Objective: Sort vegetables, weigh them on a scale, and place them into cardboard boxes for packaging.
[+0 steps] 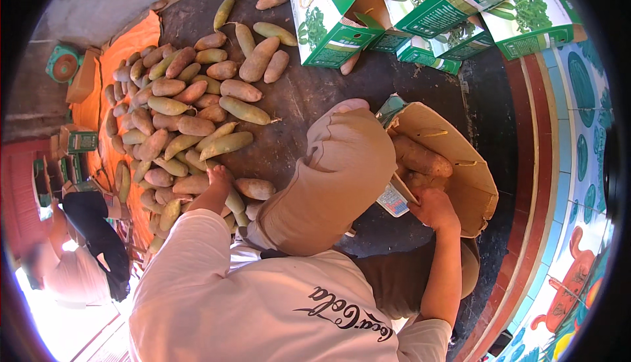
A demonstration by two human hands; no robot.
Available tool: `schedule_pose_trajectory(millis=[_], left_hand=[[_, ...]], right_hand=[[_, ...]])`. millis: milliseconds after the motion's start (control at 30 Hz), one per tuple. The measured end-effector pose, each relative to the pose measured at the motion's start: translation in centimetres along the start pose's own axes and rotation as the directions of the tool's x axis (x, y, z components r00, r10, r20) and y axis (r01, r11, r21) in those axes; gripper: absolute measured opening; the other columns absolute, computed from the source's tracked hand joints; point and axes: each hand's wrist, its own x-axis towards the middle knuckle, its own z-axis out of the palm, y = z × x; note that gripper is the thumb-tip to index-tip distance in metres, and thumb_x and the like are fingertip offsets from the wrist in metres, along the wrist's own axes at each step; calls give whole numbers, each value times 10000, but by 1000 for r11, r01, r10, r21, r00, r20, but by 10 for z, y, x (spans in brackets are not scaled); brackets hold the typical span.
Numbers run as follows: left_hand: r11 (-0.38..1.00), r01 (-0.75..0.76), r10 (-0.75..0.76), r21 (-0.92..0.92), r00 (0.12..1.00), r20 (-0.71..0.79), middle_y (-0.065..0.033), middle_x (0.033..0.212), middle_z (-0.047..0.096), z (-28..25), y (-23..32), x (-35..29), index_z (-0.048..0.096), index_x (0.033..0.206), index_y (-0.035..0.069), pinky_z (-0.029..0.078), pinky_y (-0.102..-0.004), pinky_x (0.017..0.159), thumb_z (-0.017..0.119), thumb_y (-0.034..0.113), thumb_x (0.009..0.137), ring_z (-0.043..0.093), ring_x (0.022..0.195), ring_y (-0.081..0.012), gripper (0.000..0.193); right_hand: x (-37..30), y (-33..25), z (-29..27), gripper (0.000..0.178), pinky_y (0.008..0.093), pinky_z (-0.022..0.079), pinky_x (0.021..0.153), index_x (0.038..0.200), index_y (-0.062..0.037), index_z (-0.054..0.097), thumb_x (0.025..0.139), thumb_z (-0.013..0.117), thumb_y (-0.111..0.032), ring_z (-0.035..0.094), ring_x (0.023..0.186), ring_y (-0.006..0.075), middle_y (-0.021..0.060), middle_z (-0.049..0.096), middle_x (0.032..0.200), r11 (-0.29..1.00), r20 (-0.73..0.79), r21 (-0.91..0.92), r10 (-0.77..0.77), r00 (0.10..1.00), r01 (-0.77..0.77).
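Note:
On the left lies a big heap of long green and pinkish-brown root vegetables, probably radishes point(194, 125). My left hand point(220, 178) reaches into its near right side, fingers bent down at the upper end of a green radish point(235, 201). What lies under the fingers is partly hidden. To the right of my raised knee, a cardboard carton point(474, 188) stands open, tilted, with several brown radishes point(424, 158) inside. My right hand point(435, 208) is closed over the carton's near left edge, with some fingers out of sight.
Green-and-white printed cartons point(338, 17) stand at the far right on the dark floor sheet point(289, 109). An orange sheet point(105, 112) runs along the heap's left side. A tiled ledge point(536, 145) borders the right. Another person point(85, 257) is at lower left.

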Motion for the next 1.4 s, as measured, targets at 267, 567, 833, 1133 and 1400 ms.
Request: schedule_pose_trajectory(millis=[267, 567, 833, 1133, 1400], left_hand=[[980, -198, 197, 32, 980, 36, -75, 1149, 614, -23, -14, -53, 622, 1142, 171, 421, -431, 921, 682, 452, 675, 567, 1094, -241, 549], [974, -125, 119, -189, 992, -45, -116, 1138, 614, -98, -25, -105, 632, 1104, 92, 461, -360, 881, 604, 676, 647, 585, 1058, -269, 742], [691, -394, -298, -606, 607, -736, -197, 935, 647, -236, -60, -210, 636, 982, 28, 489, -412, 751, 665, 552, 691, 624, 888, -339, 600], [681, -732, 97, -29, 130, -987, -126, 906, 653, -373, 11, -339, 642, 969, 54, 492, -378, 742, 724, 455, 656, 623, 847, -312, 515], [816, -408, 510, 410, 175, -842, -138, 879, 649, -408, 126, -343, 647, 899, 56, 512, -400, 703, 694, 403, 700, 640, 824, -305, 402]], right_hand=[[0, -1, 6, 257, 426, 469, 816, 938, -52, 640, 748, 639, -225, 597, 920, 336, 179, 631, 915, 998, -2, -57, 10, 1000, -11], [1, 0, 14, 290, 412, 474, 818, 925, -22, 645, 768, 640, -267, 602, 922, 326, 192, 636, 909, 991, -90, -123, -59, 994, 48], [-11, 0, 3, 292, 408, 474, 822, 897, -22, 654, 785, 628, -291, 605, 922, 319, 179, 641, 908, 997, -89, -71, -25, 996, 18], [-21, 7, 11, 190, 395, 502, 785, 880, -31, 682, 781, 553, -130, 626, 928, 304, 166, 657, 944, 996, -196, -81, -57, 979, 42], [-21, 8, 11, 211, 391, 506, 776, 888, -38, 684, 777, 510, -77, 627, 937, 296, 154, 659, 954, 992, -234, -109, -87, 968, 62]])
